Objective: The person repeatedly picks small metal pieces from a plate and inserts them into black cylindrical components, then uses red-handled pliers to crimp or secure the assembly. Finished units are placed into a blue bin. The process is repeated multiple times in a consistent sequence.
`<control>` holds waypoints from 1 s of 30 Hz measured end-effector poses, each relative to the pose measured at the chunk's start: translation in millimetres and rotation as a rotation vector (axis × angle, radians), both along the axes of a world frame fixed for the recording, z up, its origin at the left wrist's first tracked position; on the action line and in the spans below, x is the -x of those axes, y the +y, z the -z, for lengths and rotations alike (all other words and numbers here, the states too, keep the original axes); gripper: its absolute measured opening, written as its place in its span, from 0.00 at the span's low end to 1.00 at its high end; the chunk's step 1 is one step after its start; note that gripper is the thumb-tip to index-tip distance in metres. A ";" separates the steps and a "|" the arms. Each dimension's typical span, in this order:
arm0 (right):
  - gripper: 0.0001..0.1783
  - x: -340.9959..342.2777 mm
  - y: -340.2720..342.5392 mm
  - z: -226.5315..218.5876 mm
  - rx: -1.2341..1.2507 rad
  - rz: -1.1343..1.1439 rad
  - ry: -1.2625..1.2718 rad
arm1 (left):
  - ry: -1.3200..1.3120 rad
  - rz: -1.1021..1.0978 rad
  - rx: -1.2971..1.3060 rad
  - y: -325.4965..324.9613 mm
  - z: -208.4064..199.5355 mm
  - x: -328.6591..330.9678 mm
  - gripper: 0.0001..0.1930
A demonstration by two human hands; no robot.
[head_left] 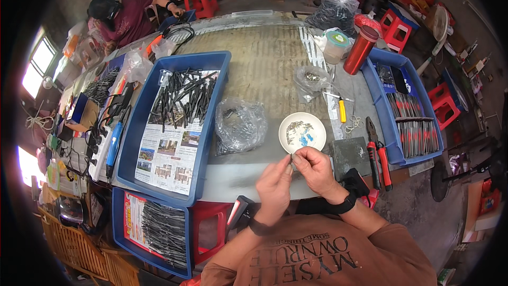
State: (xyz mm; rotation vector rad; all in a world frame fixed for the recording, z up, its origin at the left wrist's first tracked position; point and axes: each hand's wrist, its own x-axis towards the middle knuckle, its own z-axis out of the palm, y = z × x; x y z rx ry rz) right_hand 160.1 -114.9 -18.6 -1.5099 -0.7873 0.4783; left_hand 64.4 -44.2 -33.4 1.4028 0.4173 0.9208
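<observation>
Close together at the table's near edge, my left hand (276, 184) and my right hand (316, 170) meet at their fingertips. Both are closed in a pinch, and whatever lies between the fingers is too small to make out. Just beyond them stands a white bowl (286, 141) holding small metal pins and a few bright blue pieces (306, 139). A crumpled clear plastic bag (241, 126) with dark parts inside lies left of the bowl. Farther left, a blue tray (214, 107) lined with newspaper carries many black strips (182, 98).
Red-handled pliers (383, 164), a dark square block (349, 154) and a yellow screwdriver (342, 111) lie right of the bowl. A red thermos (361, 50) stands by another blue tray (382, 122). A lower blue tray (182, 262) holds black strips. A co-worker (129, 21) bends at the far left.
</observation>
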 end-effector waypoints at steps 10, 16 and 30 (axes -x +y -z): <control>0.07 3.0 0.8 -0.8 -0.017 0.065 -0.021 | 0.005 0.002 -0.005 0.4 0.8 -0.2 0.12; 0.12 3.7 2.2 3.8 -0.051 0.051 -0.029 | 0.017 0.006 0.010 -0.6 -0.4 0.5 0.12; 0.07 -2.6 -2.3 -1.4 -0.009 -0.046 0.044 | 0.027 -0.005 -0.028 -0.1 0.0 0.4 0.12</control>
